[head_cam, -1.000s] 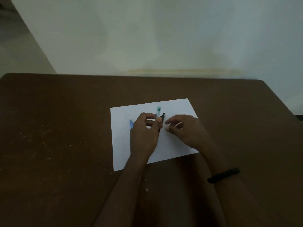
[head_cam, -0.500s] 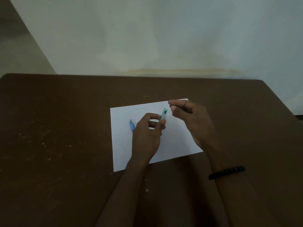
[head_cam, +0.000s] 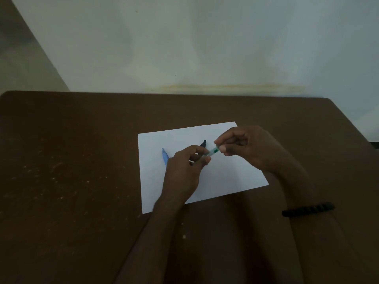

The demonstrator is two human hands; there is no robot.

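A white sheet of paper [head_cam: 225,177] lies on the brown table [head_cam: 82,181]. Over it, my left hand [head_cam: 182,173] grips the lower part of a clear pen with a green inside [head_cam: 213,151]. My right hand [head_cam: 248,146] pinches the pen's upper end between thumb and fingers. A black pen [head_cam: 203,144] lies on the paper just behind my left fingers, mostly hidden. A blue pen [head_cam: 164,156] lies on the paper to the left of my left hand, its lower end hidden.
A pale wall [head_cam: 205,48] rises right behind the table's far edge. A black bead bracelet [head_cam: 307,209] sits on my right wrist. Pale specks dot the tabletop on the left.
My right hand rose away from the paper, then came back down to pinch the tip of the green pen. The pen has tilted more to the right. The black pen shows again.
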